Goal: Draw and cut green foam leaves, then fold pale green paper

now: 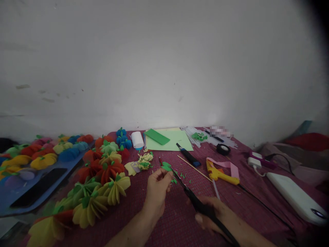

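Observation:
My right hand (218,214) is closed around the black handles of a pair of scissors (197,202). Their blades point up and left, with the tips close to my left fingertips. My left hand (159,183) is pinched over the table, on what appears to be a small piece of green paper (166,166); the fingers partly hide it. Small green paper scraps (182,175) lie scattered beside the blades. Just left of my left hand sits a heap of pale yellow paper scraps (145,161).
Several folded paper pumpkins (110,168) fill the left side, some on a blue tray (74,164) with a black phone (39,187). Beyond my hands lie light green sheets (177,140) and a utility knife (189,156). A yellow glue gun (223,176) and white power bank (295,195) are right.

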A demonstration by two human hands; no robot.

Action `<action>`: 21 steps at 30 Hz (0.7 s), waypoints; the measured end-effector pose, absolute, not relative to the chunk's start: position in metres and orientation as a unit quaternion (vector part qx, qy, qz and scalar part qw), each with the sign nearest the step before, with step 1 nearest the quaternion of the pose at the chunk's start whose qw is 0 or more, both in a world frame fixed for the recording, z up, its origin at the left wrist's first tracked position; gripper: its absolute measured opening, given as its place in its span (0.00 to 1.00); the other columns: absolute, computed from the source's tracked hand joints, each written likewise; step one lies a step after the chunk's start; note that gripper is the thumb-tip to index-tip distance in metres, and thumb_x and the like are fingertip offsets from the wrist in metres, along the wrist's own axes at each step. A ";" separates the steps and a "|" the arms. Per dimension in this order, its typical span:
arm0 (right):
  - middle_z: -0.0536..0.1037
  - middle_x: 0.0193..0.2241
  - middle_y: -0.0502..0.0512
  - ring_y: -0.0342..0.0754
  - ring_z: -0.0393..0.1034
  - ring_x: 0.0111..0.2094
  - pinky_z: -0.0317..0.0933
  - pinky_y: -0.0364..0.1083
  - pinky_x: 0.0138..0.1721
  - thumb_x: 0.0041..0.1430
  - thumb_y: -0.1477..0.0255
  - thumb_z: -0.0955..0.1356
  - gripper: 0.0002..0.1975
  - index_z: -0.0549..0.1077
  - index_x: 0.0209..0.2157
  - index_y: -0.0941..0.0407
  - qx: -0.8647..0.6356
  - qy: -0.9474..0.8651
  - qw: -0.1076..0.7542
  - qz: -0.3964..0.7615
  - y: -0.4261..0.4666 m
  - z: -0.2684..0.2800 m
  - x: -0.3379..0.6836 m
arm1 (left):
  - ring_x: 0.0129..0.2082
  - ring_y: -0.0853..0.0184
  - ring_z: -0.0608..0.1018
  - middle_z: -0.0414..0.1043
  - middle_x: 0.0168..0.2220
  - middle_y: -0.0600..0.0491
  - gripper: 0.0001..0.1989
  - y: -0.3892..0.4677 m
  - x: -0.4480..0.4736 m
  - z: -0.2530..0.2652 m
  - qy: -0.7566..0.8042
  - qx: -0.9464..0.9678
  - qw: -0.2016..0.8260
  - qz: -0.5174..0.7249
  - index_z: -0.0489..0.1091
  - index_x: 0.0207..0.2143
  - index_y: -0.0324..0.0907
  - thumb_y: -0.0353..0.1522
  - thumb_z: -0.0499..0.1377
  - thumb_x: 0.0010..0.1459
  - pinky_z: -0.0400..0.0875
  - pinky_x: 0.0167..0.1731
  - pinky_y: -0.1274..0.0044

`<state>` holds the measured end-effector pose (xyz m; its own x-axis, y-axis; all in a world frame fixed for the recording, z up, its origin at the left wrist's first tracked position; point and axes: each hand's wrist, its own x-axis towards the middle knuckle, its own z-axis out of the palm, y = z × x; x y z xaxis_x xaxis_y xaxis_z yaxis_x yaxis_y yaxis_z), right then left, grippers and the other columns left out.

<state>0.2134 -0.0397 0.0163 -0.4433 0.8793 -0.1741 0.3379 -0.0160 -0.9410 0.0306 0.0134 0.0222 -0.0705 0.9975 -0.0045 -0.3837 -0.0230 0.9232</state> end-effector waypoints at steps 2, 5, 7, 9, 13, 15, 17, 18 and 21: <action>0.58 0.21 0.47 0.39 0.49 0.21 0.47 0.39 0.21 0.51 0.54 0.66 0.22 0.70 0.36 0.59 -0.466 -0.660 0.250 0.534 -0.040 0.018 0.213 | 0.16 0.76 0.58 0.57 0.17 0.60 0.12 0.013 0.031 0.023 0.410 0.381 0.566 0.606 0.63 0.18 0.39 0.35 0.64 0.44 0.51 0.16 0.82; 0.57 0.21 0.47 0.39 0.48 0.21 0.46 0.39 0.21 0.51 0.55 0.66 0.20 0.70 0.34 0.59 -0.467 -0.669 0.250 0.522 -0.039 0.018 0.213 | 0.16 0.76 0.58 0.56 0.17 0.61 0.12 0.013 0.031 0.023 0.413 0.385 0.561 0.605 0.63 0.19 0.39 0.35 0.63 0.45 0.51 0.16 0.82; 0.57 0.21 0.47 0.40 0.48 0.22 0.46 0.39 0.21 0.52 0.56 0.66 0.18 0.70 0.32 0.59 -0.465 -0.679 0.251 0.510 -0.039 0.016 0.214 | 0.16 0.76 0.57 0.56 0.17 0.61 0.12 0.013 0.031 0.022 0.414 0.390 0.558 0.605 0.63 0.18 0.39 0.35 0.63 0.45 0.51 0.17 0.82; 0.57 0.21 0.47 0.40 0.49 0.22 0.46 0.40 0.22 0.53 0.57 0.66 0.17 0.70 0.33 0.58 -0.467 -0.687 0.254 0.495 -0.038 0.015 0.214 | 0.16 0.76 0.57 0.56 0.16 0.61 0.12 0.013 0.031 0.021 0.409 0.398 0.556 0.605 0.62 0.18 0.39 0.35 0.62 0.45 0.51 0.17 0.82; 0.56 0.22 0.47 0.40 0.47 0.23 0.45 0.40 0.23 0.54 0.60 0.66 0.15 0.70 0.33 0.59 -0.461 -0.701 0.248 0.485 -0.038 0.018 0.213 | 0.16 0.76 0.57 0.56 0.16 0.61 0.12 0.014 0.030 0.018 0.411 0.402 0.552 0.604 0.62 0.18 0.39 0.34 0.62 0.46 0.50 0.16 0.82; 0.54 0.22 0.46 0.40 0.46 0.23 0.45 0.40 0.23 0.55 0.60 0.65 0.15 0.70 0.32 0.59 -0.454 -0.706 0.246 0.485 -0.037 0.021 0.212 | 0.16 0.76 0.57 0.56 0.16 0.61 0.12 0.014 0.030 0.017 0.414 0.402 0.550 0.604 0.62 0.18 0.39 0.34 0.61 0.46 0.50 0.16 0.82; 0.54 0.22 0.46 0.40 0.47 0.24 0.45 0.40 0.24 0.55 0.61 0.65 0.14 0.70 0.31 0.59 -0.453 -0.708 0.252 0.479 -0.037 0.022 0.213 | 0.16 0.76 0.57 0.56 0.16 0.61 0.12 0.015 0.031 0.017 0.412 0.397 0.552 0.606 0.62 0.18 0.39 0.34 0.62 0.45 0.50 0.16 0.82; 0.54 0.23 0.46 0.40 0.47 0.24 0.45 0.40 0.24 0.55 0.61 0.65 0.14 0.70 0.31 0.59 -0.453 -0.708 0.255 0.477 -0.036 0.022 0.213 | 0.16 0.76 0.57 0.57 0.16 0.61 0.11 0.015 0.031 0.017 0.411 0.394 0.555 0.607 0.62 0.18 0.39 0.34 0.62 0.45 0.50 0.16 0.82; 0.55 0.22 0.46 0.40 0.47 0.23 0.45 0.40 0.23 0.54 0.61 0.66 0.14 0.69 0.31 0.58 -0.452 -0.695 0.264 0.493 -0.036 0.015 0.212 | 0.17 0.76 0.57 0.58 0.17 0.60 0.11 0.015 0.031 0.018 0.408 0.385 0.559 0.610 0.63 0.19 0.39 0.34 0.63 0.44 0.51 0.16 0.82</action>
<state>0.2119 -0.0356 0.0154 -0.4516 0.8888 -0.0783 0.3677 0.1054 -0.9240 0.0312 0.0145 0.0178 -0.0780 0.9968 0.0145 -0.3679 -0.0423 0.9289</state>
